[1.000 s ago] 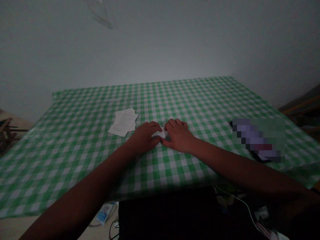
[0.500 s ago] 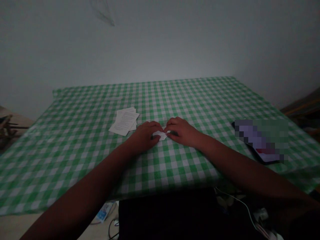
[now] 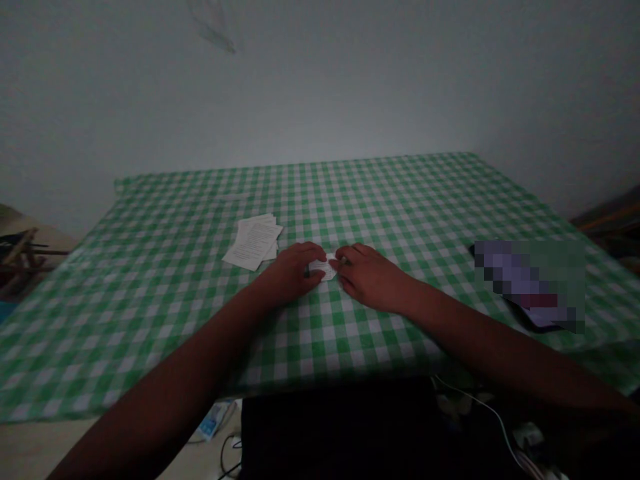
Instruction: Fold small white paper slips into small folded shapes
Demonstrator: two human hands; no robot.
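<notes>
A small piece of printed white paper [image 3: 321,267], apparently folded, lies on the tablecloth between my hands. My left hand [image 3: 296,269] grips its left side, with the thumb along the near edge and the fingers along the far edge. At the right side, my right hand [image 3: 367,275] has its fingers bent down onto the paper's edge. The folds under my fingertips are partly hidden. Just left of my left hand rests a loose, fanned stack of printed sheets [image 3: 253,244].
A green and white checked tablecloth [image 3: 370,200] covers the table up to the pale wall [image 3: 340,87]. At the right lies a phone [image 3: 525,287], its screen blurred out. Below the front edge, a white cable [image 3: 493,410] hangs at the right.
My right hand has turned slightly, its wrist and thumb coming lower and nearer to me. More of the small paper shows between my hands. The view has shifted a little.
</notes>
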